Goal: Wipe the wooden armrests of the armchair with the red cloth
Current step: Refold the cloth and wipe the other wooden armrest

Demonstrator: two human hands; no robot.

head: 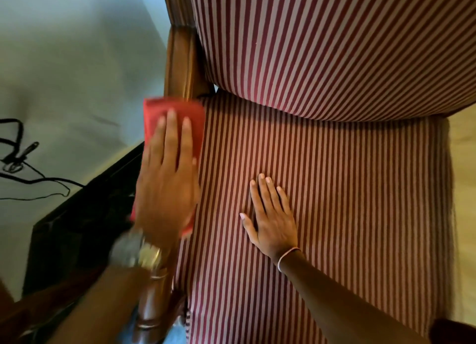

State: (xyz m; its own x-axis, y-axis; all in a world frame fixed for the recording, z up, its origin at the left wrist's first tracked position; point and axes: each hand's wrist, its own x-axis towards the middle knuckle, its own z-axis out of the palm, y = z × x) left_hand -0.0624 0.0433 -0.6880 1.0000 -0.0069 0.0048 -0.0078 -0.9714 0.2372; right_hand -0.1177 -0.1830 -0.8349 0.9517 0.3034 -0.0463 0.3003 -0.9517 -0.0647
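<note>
The armchair has red-and-cream striped upholstery on its seat [347, 214] and back. Its left wooden armrest [181, 62] runs from the backrest toward me, with its front end showing below my wrist. My left hand [167, 184] lies flat on the red cloth [154, 111], pressing it onto the middle of that armrest; the hand looks motion-blurred. A watch sits on that wrist. My right hand [270, 214] rests palm down on the seat cushion, fingers spread, holding nothing. The right armrest is out of view.
A dark piece of furniture [85, 214] stands close against the chair's left side. Beyond it a pale surface carries black cables [18, 163]. Light flooring [463, 176] shows at the chair's right.
</note>
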